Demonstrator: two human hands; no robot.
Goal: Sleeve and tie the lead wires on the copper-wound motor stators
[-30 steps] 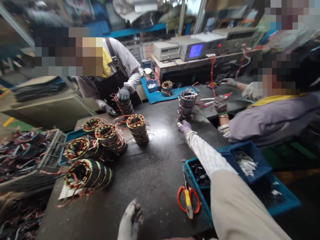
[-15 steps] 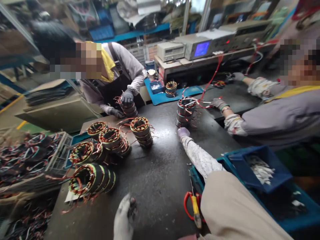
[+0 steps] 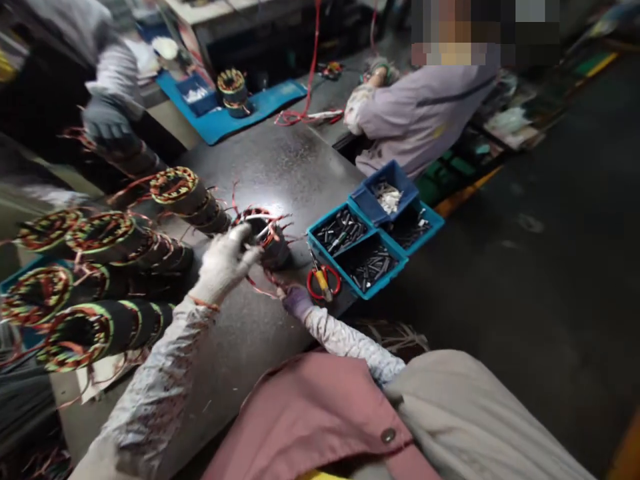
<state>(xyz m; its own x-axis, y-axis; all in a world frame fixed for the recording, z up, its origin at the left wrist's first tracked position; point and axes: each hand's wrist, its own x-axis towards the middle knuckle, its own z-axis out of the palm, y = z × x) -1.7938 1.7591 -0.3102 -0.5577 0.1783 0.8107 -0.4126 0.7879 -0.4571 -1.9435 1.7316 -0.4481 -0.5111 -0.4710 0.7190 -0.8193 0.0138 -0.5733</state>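
A wound motor stator (image 3: 279,252) stands on the dark table before me, with red and white lead wires sticking out at its top. My left hand (image 3: 223,263), in a white glove, is at its near left rim, with thumb and fingers curled against it. Below the stator, my right hand (image 3: 299,303), in a purple glove, pinches reddish lead wires (image 3: 270,283) that hang from it. The right fingertips are small and partly blurred. Beside the right hand lie red-handled cutters (image 3: 336,285) and a yellow-handled tool (image 3: 321,279).
Several wound stators (image 3: 107,327) stand at the left. A teal divided bin (image 3: 385,290) of black sleeves and a blue bin (image 3: 411,187) of white pieces sit right. A co-worker's gloved hand (image 3: 107,127) rests on a stator; another person (image 3: 430,100) sits beyond. A blue mat (image 3: 270,100) lies behind.
The stator from farther up the table is now close to me. My left hand has moved up to it, and my view has swung down and right.
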